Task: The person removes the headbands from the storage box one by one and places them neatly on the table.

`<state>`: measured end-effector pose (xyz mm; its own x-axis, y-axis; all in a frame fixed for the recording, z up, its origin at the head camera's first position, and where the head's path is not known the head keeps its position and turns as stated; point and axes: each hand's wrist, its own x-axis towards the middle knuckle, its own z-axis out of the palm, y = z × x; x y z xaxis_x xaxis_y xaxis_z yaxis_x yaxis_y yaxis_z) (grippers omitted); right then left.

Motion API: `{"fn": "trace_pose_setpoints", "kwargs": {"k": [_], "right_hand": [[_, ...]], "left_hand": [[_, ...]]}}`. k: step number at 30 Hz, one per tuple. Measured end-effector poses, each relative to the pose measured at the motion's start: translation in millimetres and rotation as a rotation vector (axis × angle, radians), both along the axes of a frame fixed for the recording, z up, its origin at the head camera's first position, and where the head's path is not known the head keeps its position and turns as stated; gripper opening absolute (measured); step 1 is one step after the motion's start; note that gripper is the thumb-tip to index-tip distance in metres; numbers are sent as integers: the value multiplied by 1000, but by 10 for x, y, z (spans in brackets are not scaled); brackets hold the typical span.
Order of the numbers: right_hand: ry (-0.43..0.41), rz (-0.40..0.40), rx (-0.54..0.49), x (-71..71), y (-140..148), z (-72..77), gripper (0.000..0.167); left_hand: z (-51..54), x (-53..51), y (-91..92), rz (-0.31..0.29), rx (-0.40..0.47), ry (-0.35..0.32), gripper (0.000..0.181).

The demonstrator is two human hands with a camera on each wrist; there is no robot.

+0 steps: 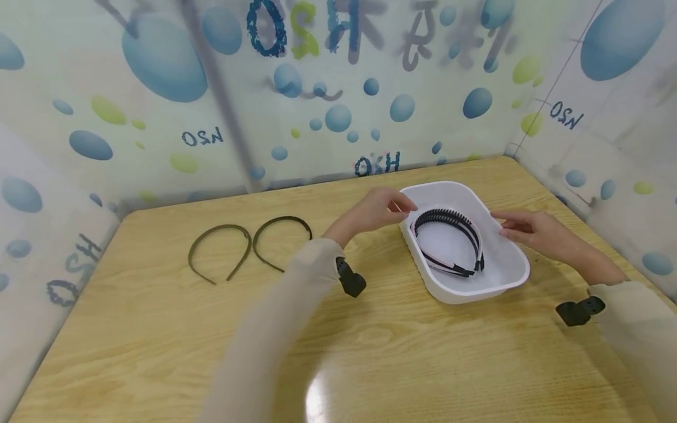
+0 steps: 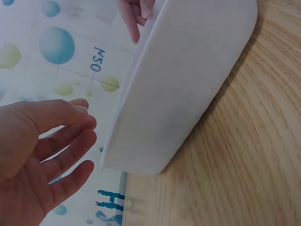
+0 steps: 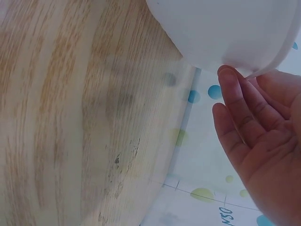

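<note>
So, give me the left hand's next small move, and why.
I'd probably reach the left hand toward the nearer loose headband: it lies on the table with another headband beside it, while other headbands sit in the white tub and the left hand holds nothing.

We saw bright light in the head view, glare on the table (image 1: 381,358), a blurred left sleeve (image 1: 270,341) and dimmer wrist views.

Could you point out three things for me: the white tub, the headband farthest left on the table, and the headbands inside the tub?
White tub (image 2: 176,89): left wrist view, on its outer side wall.
Leftmost headband (image 1: 226,226): head view, top of its arch.
Headbands inside (image 1: 446,216): head view, on the toothed arch.
</note>
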<state>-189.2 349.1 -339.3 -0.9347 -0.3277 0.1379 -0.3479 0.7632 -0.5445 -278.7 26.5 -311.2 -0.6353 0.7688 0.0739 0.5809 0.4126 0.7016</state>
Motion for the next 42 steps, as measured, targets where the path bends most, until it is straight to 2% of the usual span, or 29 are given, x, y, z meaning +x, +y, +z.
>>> {"fn": "trace_pose_setpoints", "kwargs": {"k": [7, 13, 26, 33, 37, 42], "right_hand": [[-13, -16, 2, 18, -7, 10, 39], [-19, -23, -5, 25, -11, 13, 39], [4, 1, -15, 11, -11, 11, 37], [-12, -2, -30, 21, -10, 12, 37], [14, 12, -38, 27, -12, 11, 36], [6, 21, -45, 19, -11, 6, 37]], "left_hand": [[-21, -64, 208, -8, -45, -27, 24], [-20, -106, 347, -10, -81, -1, 23], [18, -166, 563, 48, -121, -39, 22], [59, -153, 688, 80, -139, -63, 23], [49, -152, 771, 110, -140, -64, 23], [7, -168, 848, 135, -158, -81, 24]]}}
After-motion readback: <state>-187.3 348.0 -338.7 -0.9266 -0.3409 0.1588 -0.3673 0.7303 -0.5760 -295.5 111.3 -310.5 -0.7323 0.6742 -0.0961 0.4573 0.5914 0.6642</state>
